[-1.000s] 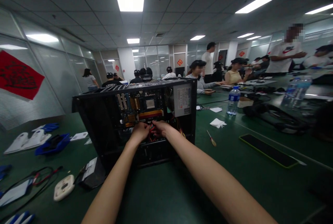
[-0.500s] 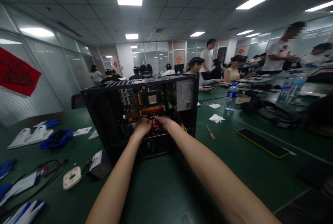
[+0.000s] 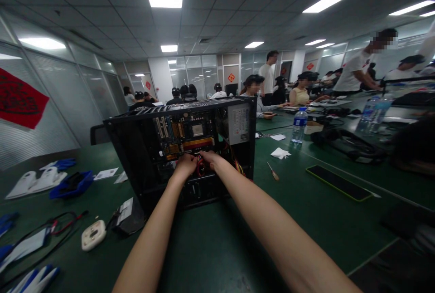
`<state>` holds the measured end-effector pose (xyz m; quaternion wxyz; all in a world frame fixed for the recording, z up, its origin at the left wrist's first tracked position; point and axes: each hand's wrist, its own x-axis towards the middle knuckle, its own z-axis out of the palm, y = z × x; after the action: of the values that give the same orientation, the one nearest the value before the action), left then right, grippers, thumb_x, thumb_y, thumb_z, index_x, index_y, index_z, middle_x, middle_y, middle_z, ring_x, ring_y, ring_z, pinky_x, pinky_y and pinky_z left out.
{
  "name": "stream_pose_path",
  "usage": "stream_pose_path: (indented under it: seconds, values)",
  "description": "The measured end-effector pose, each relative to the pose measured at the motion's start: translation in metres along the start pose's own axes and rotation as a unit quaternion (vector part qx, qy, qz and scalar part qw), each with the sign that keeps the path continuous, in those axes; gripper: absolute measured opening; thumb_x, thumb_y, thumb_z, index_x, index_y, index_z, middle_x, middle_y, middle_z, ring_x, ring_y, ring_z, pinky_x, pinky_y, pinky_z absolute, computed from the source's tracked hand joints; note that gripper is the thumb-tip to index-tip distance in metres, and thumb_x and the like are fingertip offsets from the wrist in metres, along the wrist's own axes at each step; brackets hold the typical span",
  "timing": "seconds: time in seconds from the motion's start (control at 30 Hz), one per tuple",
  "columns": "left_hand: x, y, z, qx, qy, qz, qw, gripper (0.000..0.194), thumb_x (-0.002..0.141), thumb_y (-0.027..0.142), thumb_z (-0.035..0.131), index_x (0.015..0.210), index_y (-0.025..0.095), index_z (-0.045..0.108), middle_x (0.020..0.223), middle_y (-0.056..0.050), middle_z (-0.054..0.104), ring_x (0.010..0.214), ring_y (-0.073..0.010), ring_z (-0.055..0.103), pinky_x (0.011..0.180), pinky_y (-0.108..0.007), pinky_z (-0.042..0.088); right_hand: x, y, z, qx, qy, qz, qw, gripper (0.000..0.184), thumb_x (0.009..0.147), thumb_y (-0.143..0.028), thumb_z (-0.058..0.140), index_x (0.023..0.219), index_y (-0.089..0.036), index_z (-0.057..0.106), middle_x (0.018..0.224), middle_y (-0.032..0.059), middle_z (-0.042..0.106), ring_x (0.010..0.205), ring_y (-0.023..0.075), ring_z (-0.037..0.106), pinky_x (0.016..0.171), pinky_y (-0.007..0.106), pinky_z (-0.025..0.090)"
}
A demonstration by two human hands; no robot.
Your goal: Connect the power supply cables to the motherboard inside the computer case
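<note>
An open black computer case (image 3: 136, 184) lies in front of me, its inside facing me. The motherboard (image 3: 170, 125) shows a bare metal square and an orange-yellow memory slot area. My left hand (image 3: 185, 166) is inside the case below those slots, fingers closed at a bundle of coloured cables (image 3: 201, 168). From the other side of the bundle, my right hand (image 3: 210, 158) pinches it, the two hands nearly touching. Their fingertips and whatever connector is there are partly hidden. A silver power supply (image 3: 239, 125) sits at the case's upper right, with yellow and red wires hanging under it.
Left of the case are a blue tray (image 3: 73, 185), a dark labelled box-shaped part (image 3: 127, 217), a cream square object (image 3: 93, 235) and gloves (image 3: 37, 279). To the right lie a screwdriver (image 3: 273, 171), tissue (image 3: 280, 153), water bottle (image 3: 299, 125) and black strip (image 3: 338, 183). People work behind.
My view has shifted slightly, while both hands stay at the cables with little visible movement. The standing person at the right now leans forward with arms lowered toward the table.
</note>
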<state>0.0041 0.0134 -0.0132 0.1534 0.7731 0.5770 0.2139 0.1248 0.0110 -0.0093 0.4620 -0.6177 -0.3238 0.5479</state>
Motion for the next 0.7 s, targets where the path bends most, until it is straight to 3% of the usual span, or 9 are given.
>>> stream_pose_path:
  seconds: [0.23, 0.5, 0.7]
  values:
    - [0.0, -0.003, 0.001, 0.008, 0.012, 0.016, 1.0, 0.035, 0.095, 0.032, 0.05, 0.084, 0.016, 0.08, 0.083, -0.011, 0.077, 0.073, -0.0194, 0.066, 0.063, -0.026, 0.038, 0.011, -0.003, -0.001, -0.024, -0.02, -0.012, 0.999, 0.015, 0.103, -0.025, 0.05, 0.1, -0.014, 0.059, 0.063, -0.002, 0.061, 0.038, 0.0062, 0.049, 0.043, 0.017, 0.046]
    - [-0.006, -0.001, -0.003, 0.012, 0.003, 0.032, 0.999, 0.034, 0.096, 0.028, 0.049, 0.084, 0.015, 0.078, 0.081, -0.011, 0.076, 0.07, -0.0188, 0.066, 0.061, -0.026, 0.036, 0.011, -0.004, -0.016, -0.07, -0.082, -0.022, 0.994, 0.021, 0.104, -0.031, 0.05, 0.095, -0.014, 0.057, 0.063, -0.0013, 0.062, 0.04, 0.0094, 0.057, 0.044, 0.021, 0.051]
    - [-0.008, 0.003, -0.004, 0.016, 0.027, 0.02, 0.999, 0.033, 0.097, 0.033, 0.05, 0.093, 0.015, 0.078, 0.096, -0.014, 0.077, 0.088, -0.0226, 0.07, 0.07, -0.027, 0.041, 0.01, -0.001, -0.021, -0.131, -0.088, -0.054, 0.986, 0.025, 0.104, -0.035, 0.051, 0.095, -0.014, 0.058, 0.063, -0.0035, 0.059, 0.044, 0.009, 0.059, 0.05, 0.021, 0.052]
